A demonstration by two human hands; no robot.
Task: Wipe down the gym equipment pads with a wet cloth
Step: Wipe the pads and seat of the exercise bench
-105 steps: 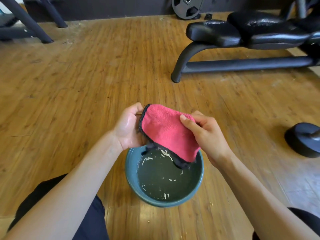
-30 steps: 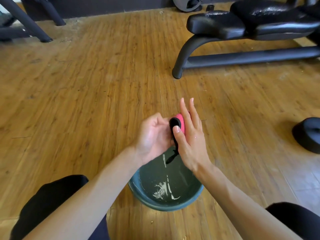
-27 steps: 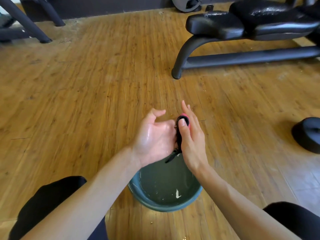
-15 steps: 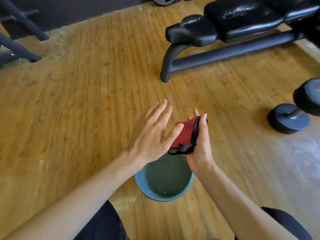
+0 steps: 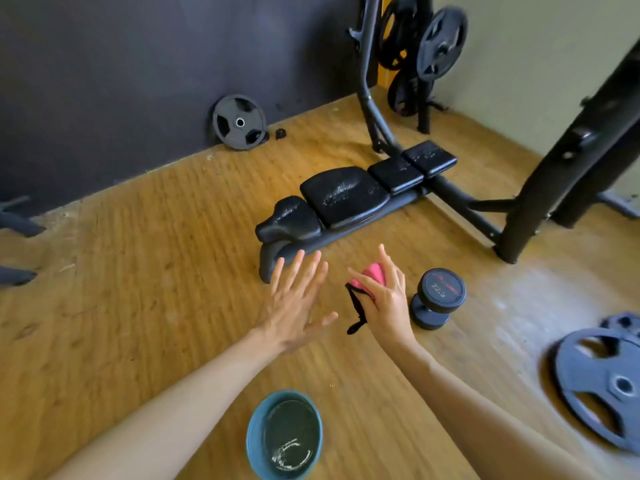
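My right hand (image 5: 384, 296) holds the folded pink cloth (image 5: 373, 273) with a black edge; a black strip of it hangs below the palm. My left hand (image 5: 294, 303) is beside it with fingers spread straight, holding nothing. Both hands are raised in front of the black bench, whose pads (image 5: 343, 195) lie low on the floor just beyond them, with pale specks on the padding. The blue bowl of water (image 5: 284, 434) stands on the floor below my forearms.
A dumbbell (image 5: 438, 297) lies right of my right hand. A weight plate (image 5: 602, 386) lies at the far right, another plate (image 5: 239, 122) leans on the dark wall. A rack with plates (image 5: 426, 50) and a black frame post (image 5: 568, 157) stand behind the bench.
I wrung the cloth over the bowl between both hands, then my left hand let go and opened. The view rose; the bowl now lies well below the hands and the bench is closer ahead.
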